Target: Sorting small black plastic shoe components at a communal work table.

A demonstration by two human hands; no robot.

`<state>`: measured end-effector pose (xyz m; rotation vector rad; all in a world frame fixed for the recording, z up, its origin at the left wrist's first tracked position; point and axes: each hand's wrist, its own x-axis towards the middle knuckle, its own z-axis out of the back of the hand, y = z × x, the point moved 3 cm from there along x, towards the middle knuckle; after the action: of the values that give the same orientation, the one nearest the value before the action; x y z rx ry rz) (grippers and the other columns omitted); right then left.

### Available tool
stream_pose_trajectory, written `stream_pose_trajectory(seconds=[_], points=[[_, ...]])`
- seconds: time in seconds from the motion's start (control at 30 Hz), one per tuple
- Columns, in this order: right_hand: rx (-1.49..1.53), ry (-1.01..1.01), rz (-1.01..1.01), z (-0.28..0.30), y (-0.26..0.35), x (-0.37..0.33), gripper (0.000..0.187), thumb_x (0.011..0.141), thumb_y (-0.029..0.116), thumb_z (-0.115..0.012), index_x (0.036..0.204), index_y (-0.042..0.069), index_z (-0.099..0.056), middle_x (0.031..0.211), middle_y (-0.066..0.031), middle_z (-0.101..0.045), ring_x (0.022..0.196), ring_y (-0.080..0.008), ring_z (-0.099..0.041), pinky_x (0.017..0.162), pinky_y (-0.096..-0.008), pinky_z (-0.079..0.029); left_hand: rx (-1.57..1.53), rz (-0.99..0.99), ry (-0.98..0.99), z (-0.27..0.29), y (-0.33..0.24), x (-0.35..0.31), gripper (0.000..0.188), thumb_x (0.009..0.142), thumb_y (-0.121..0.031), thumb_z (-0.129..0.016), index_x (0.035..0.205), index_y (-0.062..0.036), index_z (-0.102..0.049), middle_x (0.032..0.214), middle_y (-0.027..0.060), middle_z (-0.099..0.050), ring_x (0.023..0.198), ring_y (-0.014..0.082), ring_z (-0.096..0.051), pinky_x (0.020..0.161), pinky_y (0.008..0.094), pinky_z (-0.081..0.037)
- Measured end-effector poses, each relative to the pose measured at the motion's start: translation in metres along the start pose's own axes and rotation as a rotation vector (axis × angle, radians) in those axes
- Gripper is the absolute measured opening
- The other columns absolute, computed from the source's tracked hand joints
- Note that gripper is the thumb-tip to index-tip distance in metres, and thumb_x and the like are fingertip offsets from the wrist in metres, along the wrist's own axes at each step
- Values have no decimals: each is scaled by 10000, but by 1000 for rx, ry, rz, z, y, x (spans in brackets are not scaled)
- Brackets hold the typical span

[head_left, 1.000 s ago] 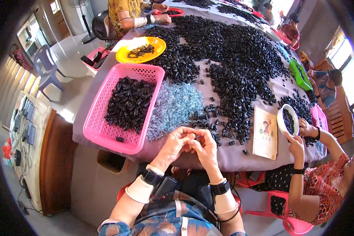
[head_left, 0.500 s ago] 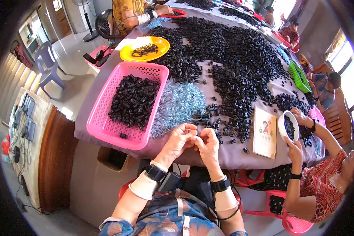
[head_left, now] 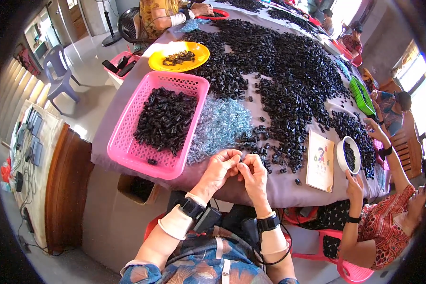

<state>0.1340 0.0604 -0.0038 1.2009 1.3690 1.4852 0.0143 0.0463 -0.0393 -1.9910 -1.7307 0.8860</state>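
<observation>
Above the near table edge, my left hand (head_left: 219, 173) and my right hand (head_left: 254, 179) meet at the fingertips, both closed in a pinch. A dark bit shows between them, apparently a small black plastic piece (head_left: 242, 160); the fingers cover most of it. Just beyond lies a heap of clear bluish plastic pieces (head_left: 222, 125). To the left of it stands a pink basket (head_left: 123, 156) partly filled with black plastic pieces (head_left: 164, 120). Many more black pieces (head_left: 288, 90) spread across the cloth-covered table (head_left: 288, 187).
A yellow plate (head_left: 201, 52) with dark scraps sits behind the basket. On the right are a booklet (head_left: 320, 162) and a white bowl (head_left: 341, 156), held by a co-worker (head_left: 388, 222). A green basket (head_left: 361, 96) is farther back. A cardboard box (head_left: 137, 190) stands below the table edge.
The view has shifted slightly. My hands remain pinched together, with the dark bit now more visible between them. The co-worker's far hand has left the white bowl and reaches farther back.
</observation>
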Motion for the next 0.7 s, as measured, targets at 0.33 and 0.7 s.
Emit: stream_pose_trajectory(seconds=[0.33,0.7], points=[[43,31,-44,2,5,0,148,867,30,-626,817,51,-488,770,7,-537,627,-46,-547,503,-181,-430,90,-34,5,-3,-1,-2,129,895,-114,-609,1020,-79,-609,760,-30,-598,607,48,-539,536,175,-447],[61,170,-123,2,8,3,257,870,55,-615,1118,6,-566,1057,-40,-551,726,-67,-580,581,-194,-465,51,17,105,-6,-8,-6,296,885,-95,-620,1150,-98,-488,870,-4,-609,636,54,-557,510,170,-428]])
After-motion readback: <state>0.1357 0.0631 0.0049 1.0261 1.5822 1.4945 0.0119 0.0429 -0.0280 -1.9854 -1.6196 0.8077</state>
